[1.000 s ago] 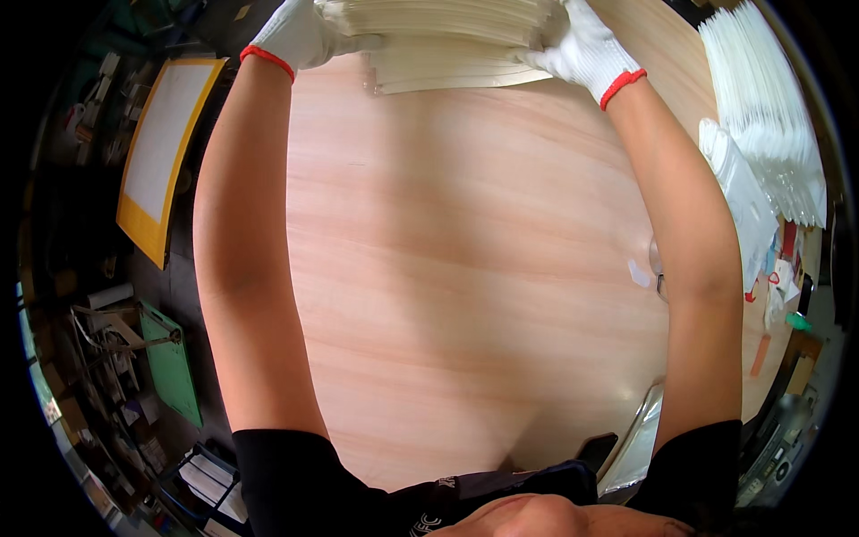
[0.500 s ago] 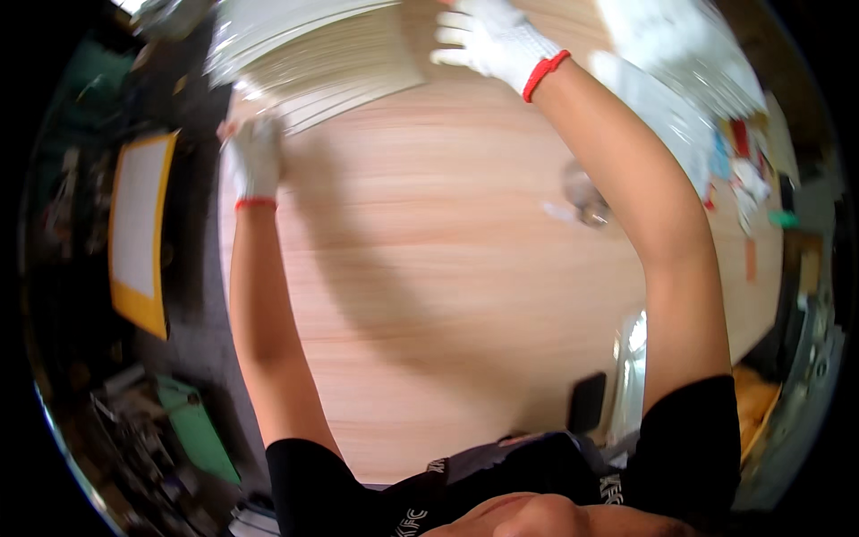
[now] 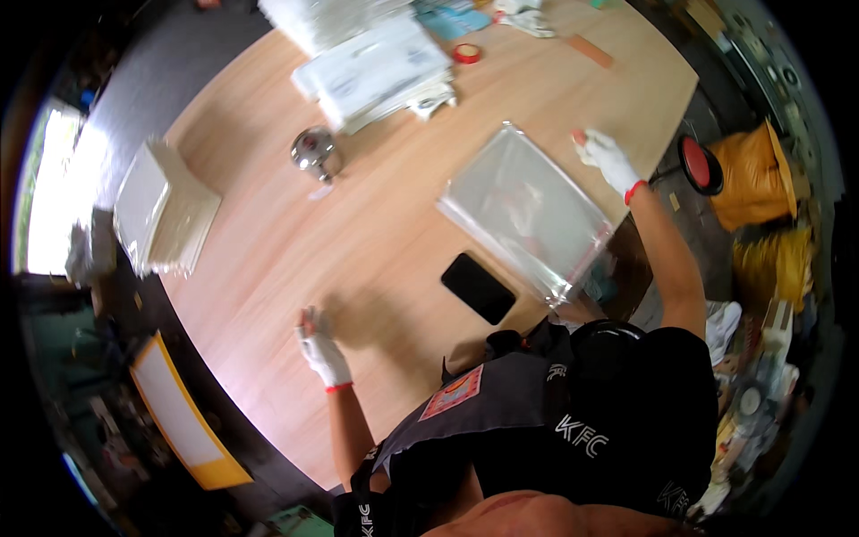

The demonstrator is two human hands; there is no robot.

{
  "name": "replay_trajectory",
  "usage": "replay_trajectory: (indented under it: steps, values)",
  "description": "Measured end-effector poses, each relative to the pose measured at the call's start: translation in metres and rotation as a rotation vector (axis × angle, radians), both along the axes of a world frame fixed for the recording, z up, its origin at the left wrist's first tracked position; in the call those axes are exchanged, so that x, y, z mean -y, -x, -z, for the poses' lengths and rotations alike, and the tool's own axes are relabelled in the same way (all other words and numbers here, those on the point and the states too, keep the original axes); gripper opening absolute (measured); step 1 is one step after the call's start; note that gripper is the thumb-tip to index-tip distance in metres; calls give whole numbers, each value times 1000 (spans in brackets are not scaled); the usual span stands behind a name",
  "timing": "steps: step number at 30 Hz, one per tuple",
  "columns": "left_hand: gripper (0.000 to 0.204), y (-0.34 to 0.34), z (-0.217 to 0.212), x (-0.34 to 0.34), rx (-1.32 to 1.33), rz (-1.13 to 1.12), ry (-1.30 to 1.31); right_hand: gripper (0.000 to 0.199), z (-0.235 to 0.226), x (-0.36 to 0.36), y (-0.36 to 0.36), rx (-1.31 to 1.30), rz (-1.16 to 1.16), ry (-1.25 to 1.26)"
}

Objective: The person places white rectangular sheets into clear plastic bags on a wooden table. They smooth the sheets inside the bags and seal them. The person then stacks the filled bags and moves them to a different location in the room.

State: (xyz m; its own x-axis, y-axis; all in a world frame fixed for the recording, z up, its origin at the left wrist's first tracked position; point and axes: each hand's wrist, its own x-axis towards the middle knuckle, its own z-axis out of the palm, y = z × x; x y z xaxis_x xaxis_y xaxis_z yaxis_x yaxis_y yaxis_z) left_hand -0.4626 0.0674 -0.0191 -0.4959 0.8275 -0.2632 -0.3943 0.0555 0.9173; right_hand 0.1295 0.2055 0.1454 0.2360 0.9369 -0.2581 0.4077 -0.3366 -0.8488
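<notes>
My left hand (image 3: pixel 320 349), in a white glove with a red cuff, hovers over the bare wooden table (image 3: pixel 268 268) with its fingers spread and nothing in it. My right hand (image 3: pixel 607 157), gloved the same way, reaches to the far corner of a flat pile of clear plastic bags (image 3: pixel 523 210) and rests at its edge with the fingers stretched out. A stack of cream sheets (image 3: pixel 165 208) lies at the table's left edge, away from both hands. A black phone (image 3: pixel 479 286) lies just in front of the plastic pile.
A round metal object (image 3: pixel 313 148) stands mid-table. White packets (image 3: pixel 380 67) and a red tape roll (image 3: pixel 465 54) sit at the far side. A red stool (image 3: pixel 698 166) and an orange bag (image 3: pixel 761 170) are to the right, and a yellow-framed board (image 3: pixel 179 416) to the left.
Both hands have let go of the cream stack, which now lies at the table's left edge. The view has swung round, and my right hand has moved to the clear plastic pile.
</notes>
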Motion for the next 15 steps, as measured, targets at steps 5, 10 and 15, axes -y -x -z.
replay_trajectory:
  steps: [5, 10, 15]
  values:
    - [55, -147, -92, -2, 136, 766, 57, 47, 65, 108, -98, 502, 2, 209]
    - [64, -275, -120, -102, -1177, 1058, 28, 44, 108, 149, -72, 874, 29, -78]
    - [72, -321, -90, -186, -1636, 1093, 363, 48, 83, 164, -53, 595, 118, -172]
